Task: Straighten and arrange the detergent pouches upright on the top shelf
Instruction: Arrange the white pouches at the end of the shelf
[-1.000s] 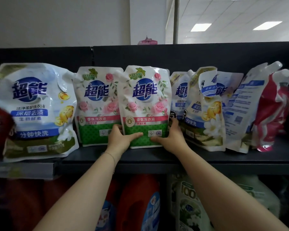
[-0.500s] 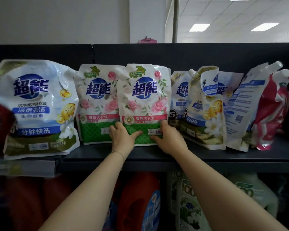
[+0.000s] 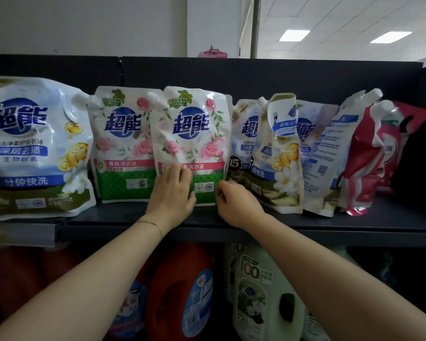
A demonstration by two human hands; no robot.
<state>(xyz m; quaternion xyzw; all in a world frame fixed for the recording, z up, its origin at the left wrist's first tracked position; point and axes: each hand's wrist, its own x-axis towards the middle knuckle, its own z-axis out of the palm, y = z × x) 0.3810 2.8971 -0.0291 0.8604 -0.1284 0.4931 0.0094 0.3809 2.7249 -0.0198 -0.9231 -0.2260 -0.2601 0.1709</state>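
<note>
Two rose-print detergent pouches stand upright, side by side, midway along the top shelf; the left hand lies with straight fingers flat on the lower front of the right rose pouch, beside the left rose pouch; the right hand curls at that pouch's lower right corner, too blurred to tell whether it pinches the edge; further right, blue-and-white pouches slump and a red pouch leans; those look left to straighten.

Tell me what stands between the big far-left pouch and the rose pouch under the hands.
Head view: a second rose pouch, upright, its right edge behind the handled pouch.
</note>
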